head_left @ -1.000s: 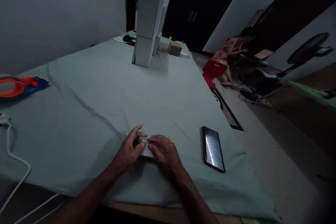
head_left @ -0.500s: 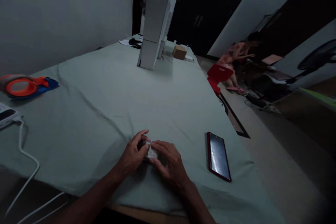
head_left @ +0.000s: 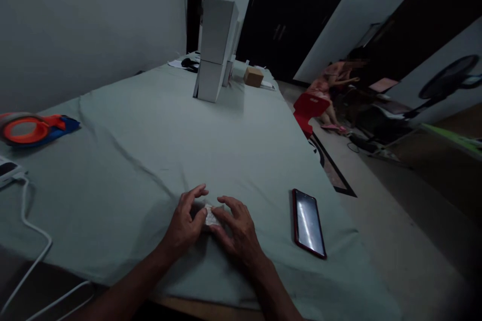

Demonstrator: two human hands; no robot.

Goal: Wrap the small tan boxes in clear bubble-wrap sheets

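Near the table's front edge, a small whitish piece (head_left: 212, 216) with a crinkled or patterned surface lies between my hands. Its exact kind cannot be made out. My left hand (head_left: 187, 223) holds its left side, with the thumb pressed on it and the index finger raised and curved above. From the right, my right hand (head_left: 238, 225) grips it too, thumb along the near edge and a finger on top. Both hands partly hide the piece. To the right of my right hand lies a phone (head_left: 309, 223) in a dark red case, screen up.
A pale green cloth (head_left: 241, 145) covers the table. An orange and blue tape dispenser (head_left: 33, 130) and a white device (head_left: 9, 171) with a cable (head_left: 47, 238) lie left. White boxes (head_left: 214, 50) and a brown box (head_left: 253, 76) stand far back. A person (head_left: 335, 80) sits beyond, right.
My right index finger has lifted and moved away from the left hand's fingers, so the gap between the hands is wider and the whitish piece looks flatter. The view has shifted slightly.
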